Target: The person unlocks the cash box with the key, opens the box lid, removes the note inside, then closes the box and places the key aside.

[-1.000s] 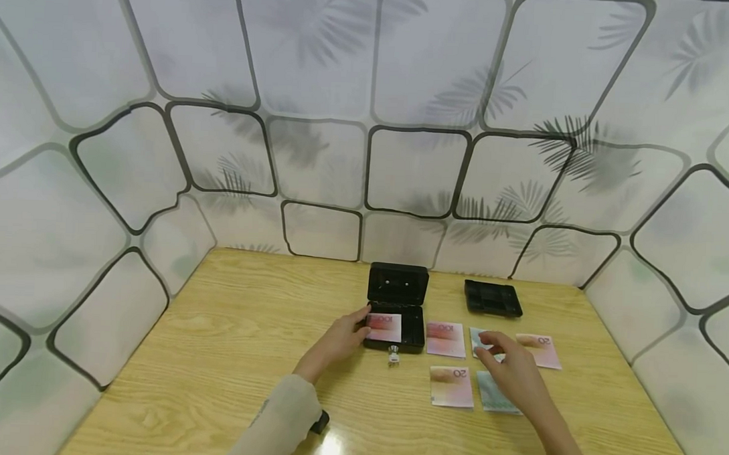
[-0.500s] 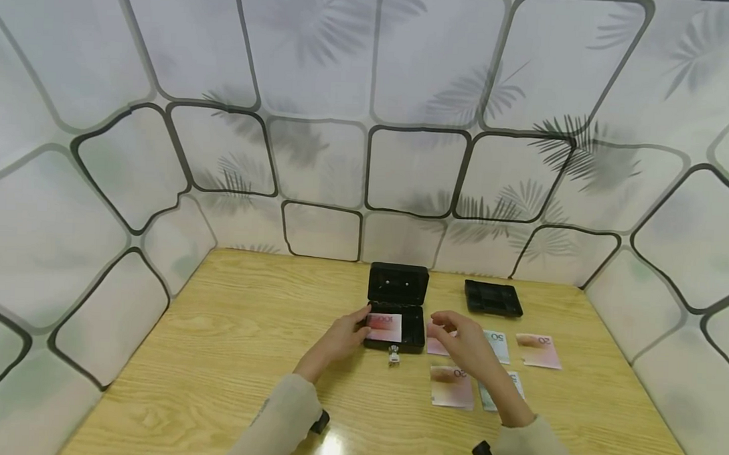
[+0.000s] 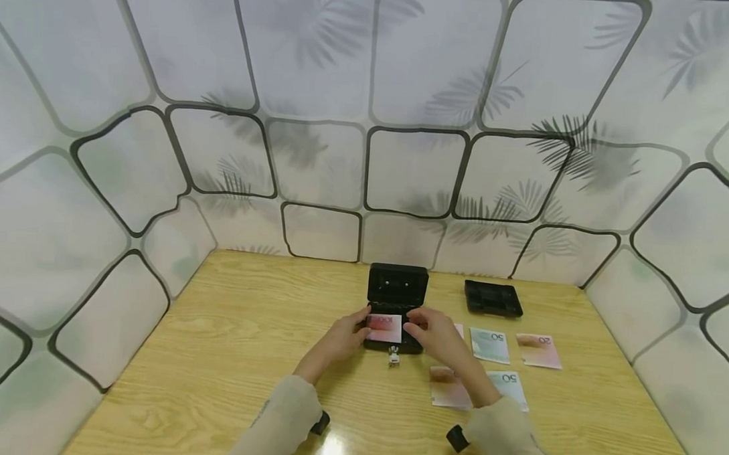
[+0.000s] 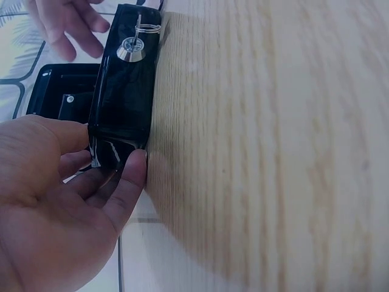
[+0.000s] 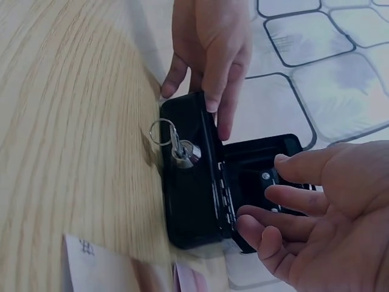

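Note:
An open black cash box (image 3: 411, 348) stands on the table, its lid (image 3: 398, 284) raised at the back. Inside, on the left, lies a red 100 banknote (image 3: 385, 328). My left hand (image 3: 340, 337) grips the box's left end, thumb and fingers curled around it in the left wrist view. Over the box's right side hovers my right hand (image 3: 438, 336), its fingers loosely bent. No object shows between those fingers in the right wrist view (image 5: 304, 216). A key with a ring sits in the front lock (image 5: 184, 153).
Right of the box lie a partly covered pink banknote (image 3: 459, 329), a 50 note (image 3: 490, 344), a 20 note (image 3: 539, 351), another 50 note (image 3: 509, 388) and another 20 note (image 3: 448, 390). A black compartment tray (image 3: 493, 299) stands behind them. Patterned fabric walls (image 3: 316, 229) enclose the table.
My right hand has moved left, from above the 50 notes, across the pink note, to the box's right side. The left hand and the box have stayed put.

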A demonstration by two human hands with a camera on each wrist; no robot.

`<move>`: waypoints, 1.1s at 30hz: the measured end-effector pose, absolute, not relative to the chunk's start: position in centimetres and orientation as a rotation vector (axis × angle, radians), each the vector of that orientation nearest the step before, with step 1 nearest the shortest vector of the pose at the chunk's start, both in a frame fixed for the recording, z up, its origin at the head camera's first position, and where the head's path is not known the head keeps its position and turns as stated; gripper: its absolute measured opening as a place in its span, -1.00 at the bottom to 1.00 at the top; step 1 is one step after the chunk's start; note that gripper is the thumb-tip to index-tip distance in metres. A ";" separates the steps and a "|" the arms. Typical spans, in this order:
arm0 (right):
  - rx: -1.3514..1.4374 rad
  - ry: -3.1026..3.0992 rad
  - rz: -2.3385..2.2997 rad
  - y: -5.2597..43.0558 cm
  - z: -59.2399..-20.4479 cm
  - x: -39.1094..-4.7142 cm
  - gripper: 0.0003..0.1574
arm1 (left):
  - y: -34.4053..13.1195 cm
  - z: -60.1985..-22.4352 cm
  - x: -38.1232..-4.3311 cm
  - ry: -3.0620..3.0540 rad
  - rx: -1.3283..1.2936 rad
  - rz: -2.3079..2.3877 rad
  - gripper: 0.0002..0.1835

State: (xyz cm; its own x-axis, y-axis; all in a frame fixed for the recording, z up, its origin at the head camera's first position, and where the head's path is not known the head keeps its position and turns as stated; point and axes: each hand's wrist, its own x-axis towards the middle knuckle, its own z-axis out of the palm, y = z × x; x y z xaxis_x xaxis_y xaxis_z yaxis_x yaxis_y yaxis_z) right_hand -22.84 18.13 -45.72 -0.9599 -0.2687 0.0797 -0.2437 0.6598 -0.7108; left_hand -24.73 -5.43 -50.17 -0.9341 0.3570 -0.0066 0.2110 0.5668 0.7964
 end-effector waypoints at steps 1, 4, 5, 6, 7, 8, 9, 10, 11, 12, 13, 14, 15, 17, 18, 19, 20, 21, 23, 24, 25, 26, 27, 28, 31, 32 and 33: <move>-0.430 2.830 -1.190 17.9 -45.8 -22.9 -0.65 | -5.4 -50.2 -24.7 2.629 0.478 1.303 -0.41; -0.415 2.842 -1.124 17.2 -46.0 -23.3 -0.65 | -5.4 -50.2 -24.7 2.621 0.462 1.310 -0.41; -0.412 2.844 -1.100 17.0 -46.1 -23.4 -0.65 | -5.4 -50.2 -24.6 2.617 0.454 1.312 -0.41; -0.409 2.850 -1.072 16.8 -46.2 -23.5 -0.65 | -5.4 -50.2 -24.6 2.616 0.448 1.312 -0.41; -0.413 2.855 -1.046 16.6 -46.3 -23.6 -0.65 | -5.4 -50.2 -24.6 2.612 0.440 1.312 -0.41; -0.419 2.858 -1.019 16.4 -46.5 -23.7 -0.65 | -5.4 -50.1 -24.6 2.612 0.436 1.311 -0.41; -0.424 2.860 -0.997 16.2 -46.6 -23.7 -0.65 | -5.4 -50.1 -24.5 2.611 0.433 1.309 -0.41; -0.430 2.864 -0.976 16.1 -46.6 -23.8 -0.65 | -5.3 -50.1 -24.5 2.609 0.429 1.310 -0.41; -0.428 2.870 -0.955 15.9 -46.7 -23.8 -0.66 | -5.3 -50.1 -24.6 2.608 0.425 1.309 -0.41; -0.431 2.880 -0.925 15.7 -46.8 -23.8 -0.66 | -5.3 -50.1 -24.6 2.608 0.424 1.308 -0.41; -0.425 2.888 -0.894 15.6 -46.8 -23.8 -0.66 | -5.3 -50.1 -24.6 2.607 0.423 1.309 -0.41; -0.419 2.899 -0.858 15.4 -46.9 -23.9 -0.67 | -5.3 -50.1 -24.6 2.607 0.424 1.310 -0.41; -0.413 2.913 -0.820 15.3 -46.8 -23.9 -0.67 | -5.3 -50.1 -24.6 2.609 0.427 1.310 -0.41; -0.397 2.937 -0.741 15.0 -46.8 -23.9 -0.68 | -5.3 -50.1 -24.6 2.611 0.437 1.313 -0.41; -0.392 2.944 -0.707 14.9 -46.8 -23.9 -0.68 | -5.3 -50.1 -24.6 2.611 0.441 1.315 -0.41; -0.382 2.947 -0.682 14.8 -46.8 -23.9 -0.68 | -5.3 -50.1 -24.6 2.610 0.443 1.317 -0.41; -0.375 2.948 -0.668 14.8 -46.8 -23.9 -0.68 | -5.3 -50.1 -24.6 2.609 0.446 1.320 -0.41; -0.367 2.948 -0.657 14.7 -46.8 -23.9 -0.68 | -5.3 -50.1 -24.6 2.606 0.448 1.324 -0.41; -0.353 2.946 -0.644 14.5 -46.8 -23.9 -0.69 | -5.4 -50.1 -24.6 2.603 0.448 1.329 -0.41; -0.346 2.941 -0.644 14.5 -46.8 -23.9 -0.69 | -5.4 -50.1 -24.6 2.604 0.450 1.330 -0.41; -0.338 2.937 -0.647 14.4 -46.8 -23.9 -0.69 | -5.4 -50.1 -24.6 2.606 0.452 1.329 -0.41; -0.342 2.937 -0.649 14.4 -46.8 -23.9 -0.70 | -5.4 -50.1 -24.5 2.608 0.454 1.328 -0.41; -0.346 2.936 -0.653 14.4 -46.8 -23.9 -0.70 | -5.4 -50.1 -24.5 2.609 0.455 1.326 -0.41; -0.351 2.935 -0.660 14.3 -46.8 -23.9 -0.71 | -5.4 -50.0 -24.5 2.610 0.456 1.324 -0.41; -0.381 2.946 -0.716 14.3 -46.9 -23.9 -0.74 | -5.4 -50.0 -24.5 2.615 0.459 1.314 -0.41; -0.394 2.952 -0.744 14.3 -46.9 -23.9 -0.76 | -5.4 -50.0 -24.5 2.615 0.457 1.310 -0.41; -0.399 2.950 -0.787 14.3 -47.0 -23.9 -0.78 | -5.4 -50.0 -24.5 2.615 0.455 1.307 -0.41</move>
